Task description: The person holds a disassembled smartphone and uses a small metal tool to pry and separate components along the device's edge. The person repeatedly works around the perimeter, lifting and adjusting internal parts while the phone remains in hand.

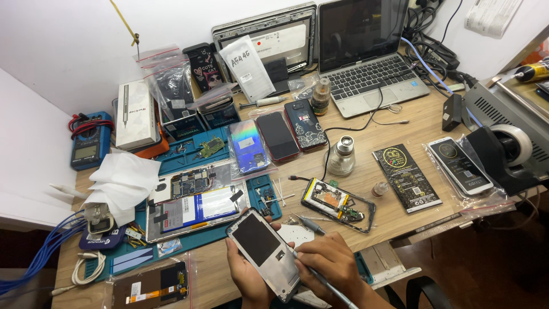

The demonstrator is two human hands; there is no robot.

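My left hand (247, 277) cups the phone frame (264, 252) from below, tilted up so its back faces me, low in the frame's centre. My right hand (327, 264) pinches a thin metal tool (329, 284), tip at the frame's edge. The frame is silvery, with a dark rectangular panel. An opened phone (338, 205) lies just above on the wooden surface (400, 114).

I take the open laptop (366, 57) at the desk's rear as reference. Its screen (359, 31) is dark. Left of it I see a white slanted label pouch (247, 67), then clear zip bags (166, 77) with red seal strips. Further left lies a white upright box (134, 114). In front of the laptop lies a flat black package (407, 176) with gold print; to that package's right, a bagged phone (460, 165) shows a dark screen.
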